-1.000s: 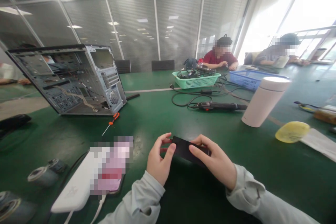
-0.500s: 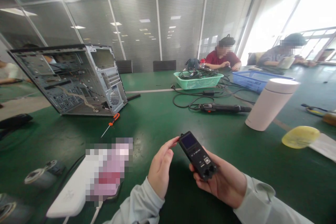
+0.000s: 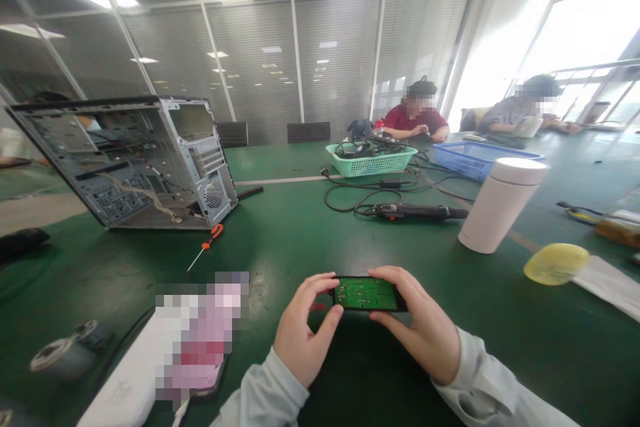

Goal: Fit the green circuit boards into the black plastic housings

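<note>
As the black casing point(image 3: 401, 305) stands open, its green circuit board point(image 3: 365, 292) shows

At lower centre, left hand point(image 3: 303, 333) and right hand point(image 3: 430, 333) pinch the casing's opposite ends over the counter point(image 3: 285, 233). One face seems already uncovered; the board still sits within its rim. Beyond, left of centre, an orange-handled screwdriver point(image 3: 206, 245) lies untouched beside an open-sided computer case point(image 3: 215, 193).

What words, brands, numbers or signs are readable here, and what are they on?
No text is readable.
Green circuit board: any lettering is too small.
White block: a faint mark, too blurred.
Phone: screen pixelated, unreadable.
Pale pink bottle: tiny mark low on its side, too small.
</note>
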A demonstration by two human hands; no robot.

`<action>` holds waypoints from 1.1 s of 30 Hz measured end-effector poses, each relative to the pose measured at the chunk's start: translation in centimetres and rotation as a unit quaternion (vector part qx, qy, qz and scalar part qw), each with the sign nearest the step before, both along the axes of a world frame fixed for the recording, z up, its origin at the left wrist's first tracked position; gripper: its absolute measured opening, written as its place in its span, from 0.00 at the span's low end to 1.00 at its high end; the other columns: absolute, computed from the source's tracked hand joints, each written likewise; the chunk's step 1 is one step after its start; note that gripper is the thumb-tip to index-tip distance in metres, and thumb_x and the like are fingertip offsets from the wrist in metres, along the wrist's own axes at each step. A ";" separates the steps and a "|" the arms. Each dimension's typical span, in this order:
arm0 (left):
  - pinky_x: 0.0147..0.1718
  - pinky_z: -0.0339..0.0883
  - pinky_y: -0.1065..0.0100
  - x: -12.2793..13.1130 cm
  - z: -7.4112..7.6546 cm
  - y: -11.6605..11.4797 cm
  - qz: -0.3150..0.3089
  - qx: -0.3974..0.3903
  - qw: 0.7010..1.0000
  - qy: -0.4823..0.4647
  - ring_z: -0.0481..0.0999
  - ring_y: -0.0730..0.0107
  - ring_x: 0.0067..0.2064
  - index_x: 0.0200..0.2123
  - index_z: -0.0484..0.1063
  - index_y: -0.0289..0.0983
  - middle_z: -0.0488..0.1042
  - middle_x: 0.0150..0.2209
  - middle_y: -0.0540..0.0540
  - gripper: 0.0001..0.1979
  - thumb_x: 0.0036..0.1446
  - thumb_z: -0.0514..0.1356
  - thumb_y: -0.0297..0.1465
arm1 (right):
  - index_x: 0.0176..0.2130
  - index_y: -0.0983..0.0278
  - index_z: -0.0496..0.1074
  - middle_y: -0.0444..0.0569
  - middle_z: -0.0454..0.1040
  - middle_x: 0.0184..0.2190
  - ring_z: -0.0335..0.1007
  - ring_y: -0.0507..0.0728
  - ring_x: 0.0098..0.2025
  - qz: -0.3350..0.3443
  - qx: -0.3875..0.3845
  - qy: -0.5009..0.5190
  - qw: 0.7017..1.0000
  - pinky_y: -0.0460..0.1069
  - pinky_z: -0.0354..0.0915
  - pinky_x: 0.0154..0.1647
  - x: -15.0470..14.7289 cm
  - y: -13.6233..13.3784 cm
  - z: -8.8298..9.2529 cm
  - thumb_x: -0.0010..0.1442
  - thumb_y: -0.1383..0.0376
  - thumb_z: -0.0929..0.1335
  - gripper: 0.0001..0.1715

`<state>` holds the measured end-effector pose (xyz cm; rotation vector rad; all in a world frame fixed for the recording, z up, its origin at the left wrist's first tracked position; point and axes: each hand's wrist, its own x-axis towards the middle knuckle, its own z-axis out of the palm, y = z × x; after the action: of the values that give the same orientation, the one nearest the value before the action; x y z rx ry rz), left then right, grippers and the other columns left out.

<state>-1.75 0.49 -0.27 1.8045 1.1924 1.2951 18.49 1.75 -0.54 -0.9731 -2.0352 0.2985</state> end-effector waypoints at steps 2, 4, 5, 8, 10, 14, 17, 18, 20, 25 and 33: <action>0.41 0.71 0.62 0.0 0.1 0.0 0.006 0.002 1.000 0.020 0.71 0.60 0.49 0.45 0.70 0.40 0.71 0.48 0.41 0.14 0.53 0.58 0.28 | 0.54 0.60 0.59 0.52 0.63 0.49 0.59 0.58 0.52 0.005 0.013 -0.027 1.000 0.55 0.62 0.51 0.1 -0.2 0.3 0.63 0.63 0.64 0.20; 0.39 0.71 0.63 -0.1 0.2 0.0 0.011 0.004 0.999 0.041 0.72 0.61 0.47 0.43 0.71 0.40 0.71 0.46 0.42 0.14 0.51 0.59 0.27 | 0.54 0.61 0.59 0.54 0.63 0.48 0.59 0.59 0.51 0.014 0.016 -0.053 0.998 0.55 0.63 0.50 0.1 -0.3 0.5 0.63 0.63 0.63 0.19; 0.39 0.71 0.63 -0.1 0.2 0.0 0.011 0.005 0.999 0.047 0.72 0.61 0.47 0.42 0.71 0.40 0.71 0.45 0.43 0.13 0.50 0.59 0.27 | 0.53 0.62 0.59 0.54 0.63 0.48 0.60 0.59 0.51 0.018 0.016 -0.062 0.998 0.55 0.64 0.50 0.2 -0.3 0.6 0.64 0.63 0.63 0.19; 0.39 0.72 0.63 -0.1 0.3 0.1 0.005 -0.003 0.999 0.038 0.72 0.61 0.47 0.38 0.72 0.40 0.70 0.45 0.42 0.09 0.51 0.59 0.28 | 0.54 0.62 0.58 0.55 0.62 0.48 0.60 0.59 0.51 0.016 0.017 -0.078 0.997 0.55 0.64 0.49 0.2 -0.4 0.7 0.64 0.60 0.62 0.19; 0.40 0.72 0.63 -0.1 0.3 0.2 -0.005 -0.012 1.000 0.023 0.72 0.61 0.48 0.39 0.72 0.39 0.70 0.46 0.41 0.08 0.53 0.58 0.29 | 0.54 0.62 0.58 0.55 0.63 0.48 0.61 0.59 0.50 0.015 0.023 -0.081 0.996 0.54 0.65 0.48 0.2 -0.4 0.6 0.65 0.57 0.62 0.21; 0.41 0.72 0.62 -0.1 0.3 0.1 -0.019 -0.017 1.000 0.014 0.72 0.61 0.48 0.41 0.70 0.39 0.73 0.47 0.41 0.09 0.54 0.57 0.29 | 0.48 0.61 0.62 0.53 0.63 0.46 0.62 0.58 0.47 0.014 0.037 -0.098 0.994 0.52 0.66 0.45 0.2 -0.6 0.8 0.66 0.54 0.60 0.17; 0.41 0.71 0.62 -0.1 0.3 0.0 -0.016 -0.008 1.000 0.024 0.73 0.61 0.48 0.41 0.70 0.38 0.74 0.46 0.41 0.10 0.55 0.57 0.29 | 0.47 0.61 0.64 0.53 0.62 0.47 0.62 0.57 0.47 0.008 0.036 -0.114 0.993 0.51 0.67 0.44 0.2 -0.7 0.9 0.66 0.55 0.60 0.15; 0.42 0.71 0.63 -0.1 0.3 0.0 -0.016 -0.004 0.999 0.027 0.73 0.62 0.48 0.41 0.70 0.38 0.74 0.45 0.41 0.09 0.55 0.56 0.29 | 0.47 0.61 0.64 0.53 0.62 0.47 0.63 0.57 0.47 0.007 0.036 -0.117 0.993 0.51 0.67 0.44 0.2 -0.7 0.9 0.66 0.56 0.60 0.15; 0.42 0.71 0.63 -0.1 0.3 -0.1 -0.016 0.000 0.999 0.033 0.73 0.62 0.47 0.41 0.69 0.38 0.74 0.45 0.41 0.09 0.55 0.56 0.29 | 0.47 0.61 0.64 0.53 0.62 0.47 0.63 0.57 0.47 0.007 0.035 -0.118 0.992 0.51 0.67 0.44 0.2 -0.8 0.9 0.66 0.56 0.60 0.14; 0.41 0.71 0.63 -0.1 0.4 0.0 -0.019 -0.010 0.999 0.038 0.73 0.62 0.47 0.40 0.69 0.37 0.74 0.45 0.42 0.09 0.54 0.57 0.29 | 0.46 0.62 0.66 0.53 0.63 0.46 0.63 0.56 0.46 0.006 0.045 -0.109 0.993 0.49 0.66 0.44 0.3 -0.6 0.8 0.66 0.57 0.61 0.14; 0.42 0.70 0.63 0.0 0.5 -0.4 -0.028 -0.031 0.998 0.043 0.71 0.61 0.50 0.45 0.68 0.38 0.72 0.48 0.42 0.14 0.54 0.57 0.30 | 0.46 0.60 0.67 0.50 0.64 0.46 0.63 0.55 0.47 -0.002 0.041 -0.061 0.997 0.50 0.65 0.45 0.1 -0.9 0.6 0.66 0.57 0.61 0.13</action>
<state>-1.77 0.14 0.24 1.8515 1.2070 1.1462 18.54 0.82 0.06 -0.9658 -2.1376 0.1562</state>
